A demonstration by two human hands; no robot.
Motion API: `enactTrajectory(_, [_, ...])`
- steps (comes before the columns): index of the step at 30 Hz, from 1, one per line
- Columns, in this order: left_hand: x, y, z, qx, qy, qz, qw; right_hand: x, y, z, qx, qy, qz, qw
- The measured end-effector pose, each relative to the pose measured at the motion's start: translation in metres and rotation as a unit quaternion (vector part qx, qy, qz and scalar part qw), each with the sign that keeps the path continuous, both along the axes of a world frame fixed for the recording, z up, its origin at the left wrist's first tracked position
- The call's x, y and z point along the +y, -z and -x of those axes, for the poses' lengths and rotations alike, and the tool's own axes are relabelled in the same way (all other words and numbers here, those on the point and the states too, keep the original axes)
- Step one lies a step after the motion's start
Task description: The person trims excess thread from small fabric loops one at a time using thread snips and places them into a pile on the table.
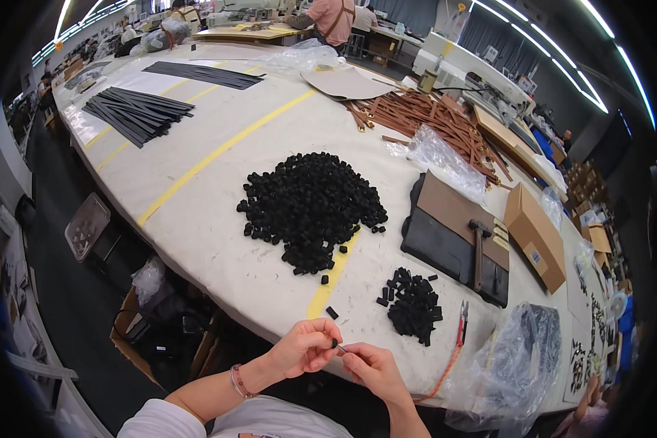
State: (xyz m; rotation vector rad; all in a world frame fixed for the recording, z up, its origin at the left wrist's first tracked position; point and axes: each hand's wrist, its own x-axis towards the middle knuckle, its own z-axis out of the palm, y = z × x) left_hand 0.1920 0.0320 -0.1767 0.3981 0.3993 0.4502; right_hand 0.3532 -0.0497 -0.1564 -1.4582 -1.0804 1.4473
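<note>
**Fingertips close in over one small black piece**

And here we are: the left fingers (pixel 321 333) are pinched tight on a small black piece (pixel 334 343), right at their tips. Just beside them, the right fingers (pixel 359 353) are nipped together on a thin grey sliver (pixel 342 350) that points at it; whether its tip goes in, I cannot tell. A lone black cylinder (pixel 332 312) lies on the surface (pixel 219 255) just ahead of the left fingers. Farther ahead, there's the big black heap (pixel 310 204)! Ahead and right of the right fingers sits a smaller black pile (pixel 414 306), with red-handled snips (pixel 462 326) beside it, and farther beyond, a hammer (pixel 479 255).
</note>
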Motion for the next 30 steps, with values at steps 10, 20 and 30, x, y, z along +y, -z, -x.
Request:
enactTrajectory(10, [-0.002,-0.006,0.001,0.024,-0.009,-0.012,1.0,0.002,-0.001,0.001,-0.015,-0.004,-0.021,1.0])
enactTrajectory(20, [0.003,-0.009,0.004,0.019,0.069,0.026,0.997,0.004,-0.006,-0.008,0.009,-0.092,-0.046,0.995])
enactTrajectory(30, [0.002,-0.015,0.005,0.058,0.081,-0.052,0.994,0.005,-0.008,-0.008,-0.05,-0.119,-0.092,0.987])
